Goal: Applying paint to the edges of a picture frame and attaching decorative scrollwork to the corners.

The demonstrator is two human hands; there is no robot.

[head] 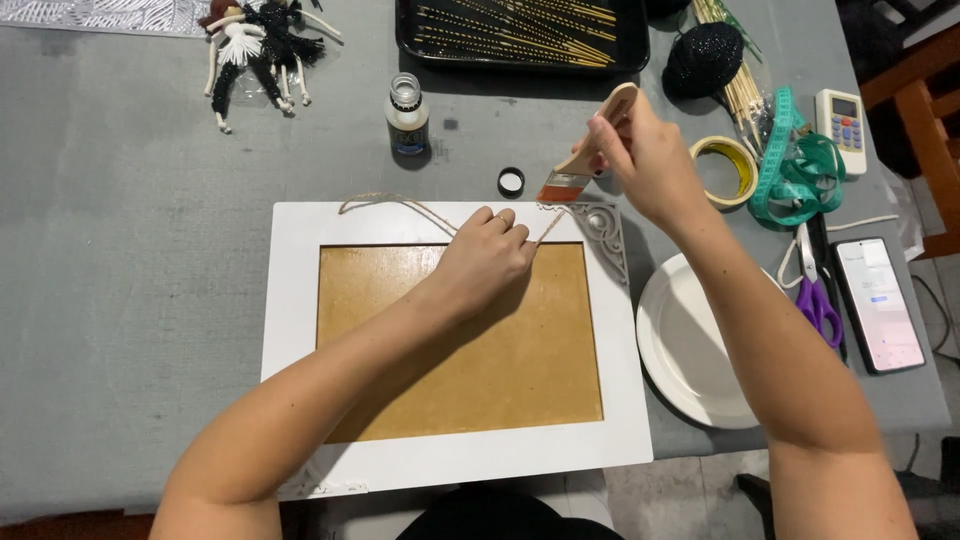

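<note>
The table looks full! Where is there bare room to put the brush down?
Bare grey table lies left of the white frame, below the dolls. A smaller patch sits between the bottle and the dolls. The right side is crowded: plate, scissors, phone, tape roll.

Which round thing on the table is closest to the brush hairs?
The small black-rimmed bottle cap, just left of the brush bristles. The tape roll and the white plate are round too, but both lie farther off to the right.
</note>
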